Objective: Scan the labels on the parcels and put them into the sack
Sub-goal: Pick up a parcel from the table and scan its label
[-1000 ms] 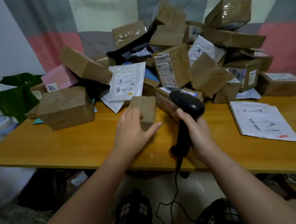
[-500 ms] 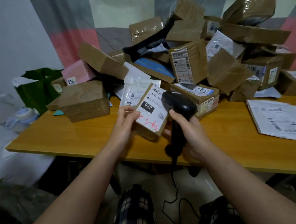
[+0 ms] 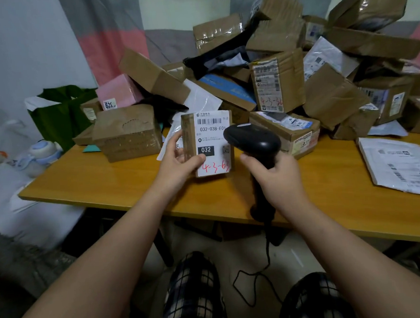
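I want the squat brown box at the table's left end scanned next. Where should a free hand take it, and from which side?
Likely from the near side: the squat brown box lies flat, its front face toward bare table, while the parcel pile crowds its back and right. Set the grip over the top, thumb on the front face, and draw it clear first.
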Available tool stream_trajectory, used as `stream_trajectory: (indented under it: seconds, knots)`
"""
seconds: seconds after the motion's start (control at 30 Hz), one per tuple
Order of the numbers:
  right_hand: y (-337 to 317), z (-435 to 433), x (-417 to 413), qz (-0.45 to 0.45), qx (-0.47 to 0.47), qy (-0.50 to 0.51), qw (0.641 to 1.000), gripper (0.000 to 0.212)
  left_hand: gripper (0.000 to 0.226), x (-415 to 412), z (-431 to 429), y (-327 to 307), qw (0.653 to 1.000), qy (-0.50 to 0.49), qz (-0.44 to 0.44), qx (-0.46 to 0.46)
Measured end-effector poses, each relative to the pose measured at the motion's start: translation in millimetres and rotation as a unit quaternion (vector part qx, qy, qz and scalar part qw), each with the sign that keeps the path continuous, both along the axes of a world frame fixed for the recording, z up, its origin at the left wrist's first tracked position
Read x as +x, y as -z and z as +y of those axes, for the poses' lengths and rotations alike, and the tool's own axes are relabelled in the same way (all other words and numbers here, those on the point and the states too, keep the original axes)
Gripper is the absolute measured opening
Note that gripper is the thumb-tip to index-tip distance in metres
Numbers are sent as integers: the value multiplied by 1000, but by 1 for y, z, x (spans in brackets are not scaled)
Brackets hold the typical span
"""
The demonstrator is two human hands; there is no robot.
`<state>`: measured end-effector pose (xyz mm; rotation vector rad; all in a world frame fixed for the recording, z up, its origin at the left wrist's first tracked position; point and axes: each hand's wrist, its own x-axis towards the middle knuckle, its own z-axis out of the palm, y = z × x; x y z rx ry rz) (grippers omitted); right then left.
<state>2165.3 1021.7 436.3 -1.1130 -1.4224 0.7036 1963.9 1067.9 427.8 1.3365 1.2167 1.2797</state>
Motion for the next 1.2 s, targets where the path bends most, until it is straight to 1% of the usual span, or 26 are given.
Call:
stream_trajectory:
  seconds: [0.13,0.27,0.43,0.63,0.73,0.87,1.0,1.1,1.13,1.2]
  knots:
    - [-4,-7,-4,3,-5,1,1000,17,73,-1,2,4,1000,-5,2,10]
    - [-11,-10,-7,5,-31,8,999,33,74,-2,4,7,1000,-6,3,10]
    - [-15,-11,-10,-7,-31,2,999,23,75,-4,6,11,1000,-7,-4,8]
    - [-20,-16,-13,-14,-30,1,999,25,72,-5,8,13,1000,-4,-12,4]
    - [-21,-15,-12,-19,-29,18,999,30,71,-5,9,15,1000,-7,-13,8]
    - [-22,-17,-12,-19,-26,17,999,26,71,-4,8,14,1000,-7,-21,6]
    - [-22,-23,-15,5,-28,-17,999,13,72,-3,-3,7,999,-18,-24,17]
    - [-23,-33,-27,28,-33,-73,996,5,72,-15,-28,2,997,-51,-41,27]
    - [-22,-36,-33,32,-33,-97,994,4,71,-23,-41,2,997,-61,-48,30]
    - [-20,-44,-51,32,-33,-135,990,10,70,-46,-71,6,994,-85,-63,33]
